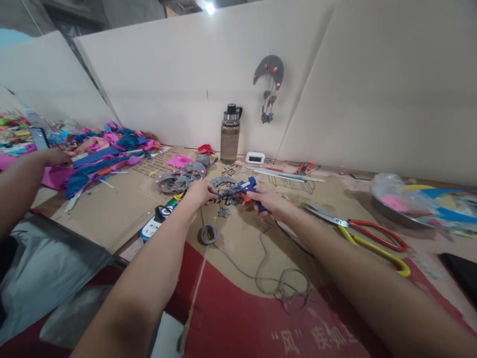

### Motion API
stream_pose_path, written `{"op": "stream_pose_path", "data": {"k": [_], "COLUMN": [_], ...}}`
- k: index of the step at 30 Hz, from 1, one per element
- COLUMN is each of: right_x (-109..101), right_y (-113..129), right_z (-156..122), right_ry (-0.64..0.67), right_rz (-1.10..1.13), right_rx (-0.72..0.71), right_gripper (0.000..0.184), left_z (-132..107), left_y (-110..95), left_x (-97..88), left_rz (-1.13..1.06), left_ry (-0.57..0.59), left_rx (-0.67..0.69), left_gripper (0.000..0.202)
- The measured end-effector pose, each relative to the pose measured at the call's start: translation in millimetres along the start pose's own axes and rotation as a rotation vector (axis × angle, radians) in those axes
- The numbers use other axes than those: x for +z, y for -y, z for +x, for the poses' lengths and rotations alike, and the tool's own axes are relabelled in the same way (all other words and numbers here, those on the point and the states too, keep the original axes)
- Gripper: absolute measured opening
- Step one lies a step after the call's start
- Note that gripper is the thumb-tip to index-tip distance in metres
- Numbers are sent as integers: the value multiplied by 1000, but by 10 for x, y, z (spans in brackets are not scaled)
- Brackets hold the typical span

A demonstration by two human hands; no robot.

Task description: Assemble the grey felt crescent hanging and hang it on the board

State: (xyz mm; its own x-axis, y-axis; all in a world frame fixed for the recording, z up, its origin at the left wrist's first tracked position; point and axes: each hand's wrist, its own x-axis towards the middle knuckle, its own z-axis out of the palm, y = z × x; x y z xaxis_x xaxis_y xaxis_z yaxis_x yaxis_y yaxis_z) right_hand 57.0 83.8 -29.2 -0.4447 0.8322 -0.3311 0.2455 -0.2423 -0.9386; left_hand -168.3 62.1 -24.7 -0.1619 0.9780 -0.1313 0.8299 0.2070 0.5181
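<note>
Grips the blue glue gun (250,185) in a curled right hand (266,200), likely to aim at the gray felt piece (223,179) near the cardboard (238,236) far edge. Bends left hand (204,193) in close by — cannot tell if pinching anything.

Person's bare arms reach fwd, L forearm (156,263) and R forearm (335,253) angling in from opp. sides to meet approx. mid-view. L hand (201,193) is turned inward, back up, L fingers (211,189) bent w/ tips drawn tog. in a pinch. R hand (269,200), opp., is curled in a firm grip, pointing L. Hands are near each other, not touching.
</note>
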Motion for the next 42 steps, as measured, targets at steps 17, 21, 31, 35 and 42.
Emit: {"op": "stream_pose_path", "data": {"k": [17, 21, 31, 35, 42], "right_x": [-266, -451, -745, -706, -379], "right_y": [4, -39, -230, -162, -181], "right_z": [-53, -133, -229, -386, -755], "right_ry": [-34, -173, -524, -647, -631], "right_rz": [305, 219, -328, -781, -815], "right_rx": [-78, -70, 50, -77, -594], "right_gripper": [5, 5, 11, 17, 22], "left_z": [-64, -85, -93, -105, -117], "left_y": [-43, -65, -59, -52, -74], "left_x": [-36, -47, -133, -115, -101], "left_rz": [19, -6, -168, -193, -282], "left_ry": [-30, -47, -331, -375, -424], "left_rx": [9, -16, 145, 182, 170], "left_gripper": [14, 17, 22, 21, 20]}}
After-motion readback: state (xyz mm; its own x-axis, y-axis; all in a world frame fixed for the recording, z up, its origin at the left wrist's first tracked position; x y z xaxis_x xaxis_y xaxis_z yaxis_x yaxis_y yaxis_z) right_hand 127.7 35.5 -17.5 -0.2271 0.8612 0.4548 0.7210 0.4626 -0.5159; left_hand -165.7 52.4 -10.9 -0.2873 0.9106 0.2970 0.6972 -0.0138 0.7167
